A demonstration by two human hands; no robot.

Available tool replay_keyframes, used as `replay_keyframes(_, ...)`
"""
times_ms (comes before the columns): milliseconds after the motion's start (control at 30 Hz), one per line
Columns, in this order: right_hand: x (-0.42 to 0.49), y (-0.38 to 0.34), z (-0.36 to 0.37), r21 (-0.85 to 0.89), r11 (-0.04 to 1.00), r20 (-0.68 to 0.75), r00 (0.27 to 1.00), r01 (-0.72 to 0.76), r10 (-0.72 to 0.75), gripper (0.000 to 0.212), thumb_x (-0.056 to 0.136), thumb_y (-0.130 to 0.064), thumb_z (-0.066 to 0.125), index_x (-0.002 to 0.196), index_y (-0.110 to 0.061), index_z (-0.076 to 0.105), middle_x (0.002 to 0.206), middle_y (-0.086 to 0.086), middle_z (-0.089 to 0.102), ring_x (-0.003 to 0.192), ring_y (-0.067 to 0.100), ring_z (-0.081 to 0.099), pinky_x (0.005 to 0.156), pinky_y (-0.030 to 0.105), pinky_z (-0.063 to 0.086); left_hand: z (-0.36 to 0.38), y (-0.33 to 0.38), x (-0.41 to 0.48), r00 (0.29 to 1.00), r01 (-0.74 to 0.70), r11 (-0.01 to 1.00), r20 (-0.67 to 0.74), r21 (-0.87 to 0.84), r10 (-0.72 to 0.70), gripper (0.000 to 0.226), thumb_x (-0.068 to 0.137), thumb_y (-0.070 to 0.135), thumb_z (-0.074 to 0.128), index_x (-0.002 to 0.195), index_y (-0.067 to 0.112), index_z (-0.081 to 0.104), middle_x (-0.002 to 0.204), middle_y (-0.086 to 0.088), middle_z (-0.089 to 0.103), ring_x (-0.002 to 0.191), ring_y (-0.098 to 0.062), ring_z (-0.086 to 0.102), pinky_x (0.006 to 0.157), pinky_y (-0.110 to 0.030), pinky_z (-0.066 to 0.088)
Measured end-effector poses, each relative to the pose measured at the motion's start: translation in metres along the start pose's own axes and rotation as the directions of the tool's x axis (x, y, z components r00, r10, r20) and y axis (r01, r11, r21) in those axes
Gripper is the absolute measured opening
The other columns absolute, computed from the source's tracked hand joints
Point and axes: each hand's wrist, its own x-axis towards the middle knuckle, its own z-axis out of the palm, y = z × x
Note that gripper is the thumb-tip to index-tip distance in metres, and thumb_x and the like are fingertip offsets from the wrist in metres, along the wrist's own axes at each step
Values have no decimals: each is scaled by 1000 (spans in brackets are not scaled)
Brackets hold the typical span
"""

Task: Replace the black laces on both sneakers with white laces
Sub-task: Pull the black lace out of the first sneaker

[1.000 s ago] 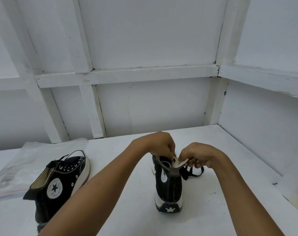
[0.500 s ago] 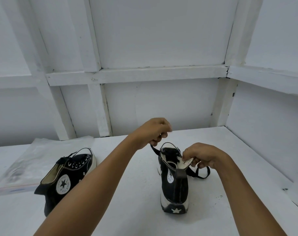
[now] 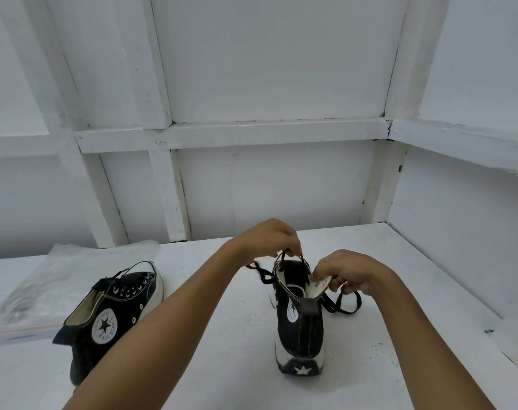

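A black high-top sneaker stands upright on the white table, heel towards me. My left hand pinches a loop of its black lace just above the shoe's opening. My right hand grips the folded-back tongue at the shoe's right side. Loose black lace trails on the table to the left and right of the shoe. A second black sneaker, still laced in black, lies on its side at the left.
A clear plastic bag lies flat at the far left, behind the second sneaker. White framed walls close the table at the back and on the right. A small dark mark sits near the right edge.
My left hand rose from the shoe's collar, drawing black lace upward, then dropped back to just above the opening. My right hand kept its hold on the tongue.
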Motion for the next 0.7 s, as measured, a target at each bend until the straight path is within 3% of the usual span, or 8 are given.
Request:
replay_keyframes(133, 2, 0, 0, 0, 1000, 8, 1000, 0, 0, 14, 79, -9, 69, 66, -9, 66, 62, 3, 58, 52, 13, 45, 47, 21, 25, -8, -8, -3, 997, -14, 931, -81, -366, -17, 14, 90, 10, 55, 80, 8, 63, 99, -10, 76, 91, -18, 71, 87, -37, 50)
replay_keyframes(367, 6, 0, 1, -29, 999, 7, 1000, 14, -14, 15, 78, -8, 66, 64, -11, 65, 61, 0, 56, 53, 13, 47, 45, 20, 26, -23, -20, -5, 947, -85, 620, -257, -780, -192, 16, 95, 12, 51, 83, 6, 60, 86, -11, 71, 79, -25, 71, 85, -44, 54)
replay_keyframes(533, 7, 0, 0, -40, 999, 19, 1000, 12, -11, 12, 78, -8, 67, 66, -10, 64, 60, 0, 55, 53, 13, 47, 45, 20, 26, -37, -26, -6, 840, -197, 590, -445, -783, -309, 12, 96, 12, 55, 93, 6, 65, 86, -9, 73, 76, -24, 71, 80, -41, 58)
replay_keyframes(700, 7, -2, 1, -49, 999, 17, 1000, 18, -17, 14, 78, -8, 66, 65, -10, 63, 60, 1, 54, 54, 14, 46, 45, 20, 25, -38, -30, -11, 767, -219, 697, -562, -683, -310, 12, 97, 11, 55, 92, 6, 65, 88, -8, 73, 77, -23, 72, 70, -35, 58)
